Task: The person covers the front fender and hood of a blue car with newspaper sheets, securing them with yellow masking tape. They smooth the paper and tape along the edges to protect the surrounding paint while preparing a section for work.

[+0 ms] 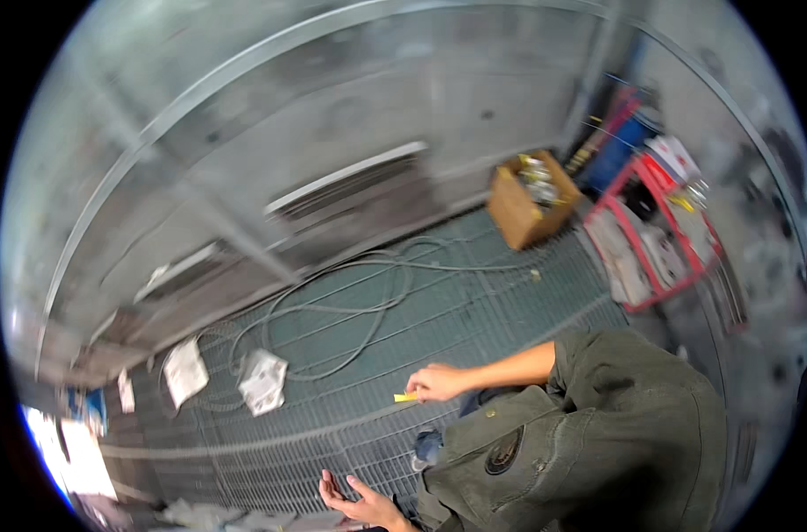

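My right hand (436, 383), reaching out from a dark green sleeve, pinches a small flat yellow strip (405, 398). What the strip is, I cannot make out. Lower in the view, my left hand (362, 506) is held out with its fingers apart and nothing in it. Both hands are above a metal floor grating (332, 439). My dark green jacket (589, 434) fills the lower right, and a shoe (418, 463) shows beside its edge.
A grey hose (408, 284) lies looped across the floor. Crumpled white sheets (263, 381) rest at the left. By the grey wall (332, 115) stands a cardboard box (529, 202) of wrapped items, near a red-framed cart (656, 235) and a blue drum (620, 152).
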Motion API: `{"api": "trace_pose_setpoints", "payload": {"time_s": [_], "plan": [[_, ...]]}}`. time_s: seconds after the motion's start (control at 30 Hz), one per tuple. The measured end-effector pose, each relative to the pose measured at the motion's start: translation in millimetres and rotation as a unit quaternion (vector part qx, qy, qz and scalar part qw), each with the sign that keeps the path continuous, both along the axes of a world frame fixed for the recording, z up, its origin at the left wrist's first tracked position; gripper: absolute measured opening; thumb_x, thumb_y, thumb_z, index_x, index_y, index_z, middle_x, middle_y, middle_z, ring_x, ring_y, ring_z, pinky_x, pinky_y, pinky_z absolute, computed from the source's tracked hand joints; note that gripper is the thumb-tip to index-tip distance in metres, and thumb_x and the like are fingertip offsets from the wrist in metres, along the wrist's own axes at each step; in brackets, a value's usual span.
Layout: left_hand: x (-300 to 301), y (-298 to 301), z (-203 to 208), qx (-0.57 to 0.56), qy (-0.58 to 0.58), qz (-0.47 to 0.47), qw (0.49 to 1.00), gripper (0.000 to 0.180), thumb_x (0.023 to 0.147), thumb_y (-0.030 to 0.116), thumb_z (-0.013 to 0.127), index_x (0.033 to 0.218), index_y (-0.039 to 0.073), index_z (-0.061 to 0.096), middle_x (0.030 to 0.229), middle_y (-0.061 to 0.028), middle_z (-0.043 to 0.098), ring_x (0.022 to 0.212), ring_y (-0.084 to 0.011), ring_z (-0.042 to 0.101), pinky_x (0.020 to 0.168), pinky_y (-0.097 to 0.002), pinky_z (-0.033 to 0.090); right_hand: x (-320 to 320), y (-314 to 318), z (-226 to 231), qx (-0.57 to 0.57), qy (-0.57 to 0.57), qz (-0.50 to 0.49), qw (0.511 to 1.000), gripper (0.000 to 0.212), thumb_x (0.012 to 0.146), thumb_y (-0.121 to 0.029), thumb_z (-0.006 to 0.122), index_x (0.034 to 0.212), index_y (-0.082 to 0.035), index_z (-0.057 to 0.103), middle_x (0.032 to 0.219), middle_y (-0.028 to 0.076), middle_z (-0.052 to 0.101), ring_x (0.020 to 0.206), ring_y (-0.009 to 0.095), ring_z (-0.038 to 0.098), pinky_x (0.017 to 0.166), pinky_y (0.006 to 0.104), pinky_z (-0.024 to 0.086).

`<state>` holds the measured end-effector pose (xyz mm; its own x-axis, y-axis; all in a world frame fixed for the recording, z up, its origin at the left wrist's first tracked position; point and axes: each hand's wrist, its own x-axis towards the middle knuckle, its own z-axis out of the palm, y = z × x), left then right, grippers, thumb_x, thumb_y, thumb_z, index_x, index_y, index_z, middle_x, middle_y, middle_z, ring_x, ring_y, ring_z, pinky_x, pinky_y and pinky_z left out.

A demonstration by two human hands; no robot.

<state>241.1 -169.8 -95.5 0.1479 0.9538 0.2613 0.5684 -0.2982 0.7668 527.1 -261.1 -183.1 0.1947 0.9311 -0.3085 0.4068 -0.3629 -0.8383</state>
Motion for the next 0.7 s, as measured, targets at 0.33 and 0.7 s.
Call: {"api": "trace_pose_setpoints", "payload": {"time_s": [0.33, 0.7], "plan": [[237.2, -63.1, 9.2, -0.047, -0.054, -0.32, 0.945, 0.05, 0.093, -0.004, 0.057, 0.141, -0.001, 0.042, 0.133, -0.019, 0.059, 0.123, -0.0294, 0.057, 0.106, -0.0401, 0.043, 299.9, -245.7, 88.0, 0.084, -0.18, -0.464, 0.863, 0.029, 0.086, -0.017, 0.073, 0.111, -0.004, 0.067, 0.097, 0.013, 0.072, 0.092, 0.026, 0.07, 0.082, 0.0401, 0.054], [475.8, -91.4, -29.0, -0.162, -0.052, -0.53, 0.831, 0.051, 0.096, 0.003, 0.059, 0.143, 0.001, 0.039, 0.131, -0.018, 0.06, 0.094, -0.0241, 0.063, 0.085, -0.0368, 0.051, 341.7, -398.7, 78.9, 0.021, -0.274, -0.534, 0.799, 0.026, 0.089, -0.02, 0.068, 0.11, -0.005, 0.066, 0.107, 0.013, 0.066, 0.108, 0.032, 0.06, 0.096, 0.0442, 0.047]]}}
